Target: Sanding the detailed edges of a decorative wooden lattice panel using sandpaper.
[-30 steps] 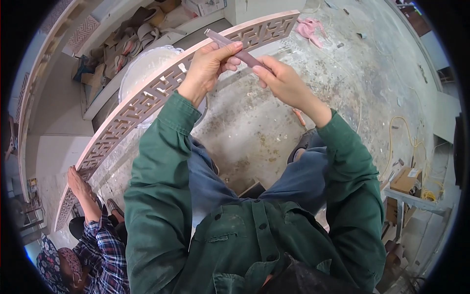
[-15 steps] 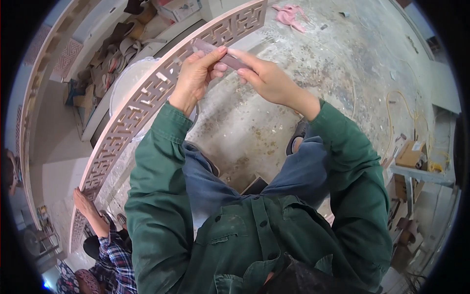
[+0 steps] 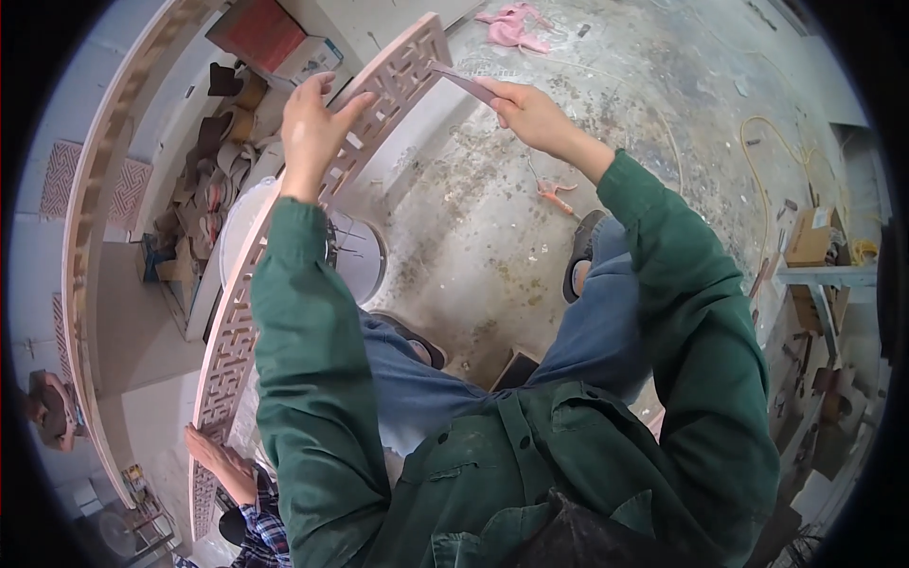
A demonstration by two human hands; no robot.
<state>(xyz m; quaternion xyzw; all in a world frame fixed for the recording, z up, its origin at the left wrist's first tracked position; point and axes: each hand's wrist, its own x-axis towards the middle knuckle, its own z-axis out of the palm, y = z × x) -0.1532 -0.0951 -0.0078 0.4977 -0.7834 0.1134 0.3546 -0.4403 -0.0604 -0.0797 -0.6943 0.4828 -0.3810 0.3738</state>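
Note:
My right hand [image 3: 535,118] pinches a thin, flat, purplish strip that looks like sandpaper [image 3: 466,85]. The strip's far tip reaches the upper end of a long pinkish lattice panel [image 3: 409,68] with cut-out openings. My left hand [image 3: 315,133] is raised over the panel, thumb and fingers apart and nothing in it. From here I cannot tell whether it touches the panel. Beneath the panel stands a pale round bucket [image 3: 358,260], partly hidden by my left sleeve.
Another person's hand [image 3: 222,462] rests at the panel's lower end. An orange-handled tool [image 3: 557,196] lies on the stained floor near my foot. A pink cloth [image 3: 514,26] lies at the far side. Shelves with curled scraps [image 3: 237,170] stand left; a cardboard box [image 3: 811,237] sits right.
My left hand has let go of the strip, moved left and opened. The right hand keeps the strip and has shifted slightly right. The bucket and the orange-handled tool have come into view.

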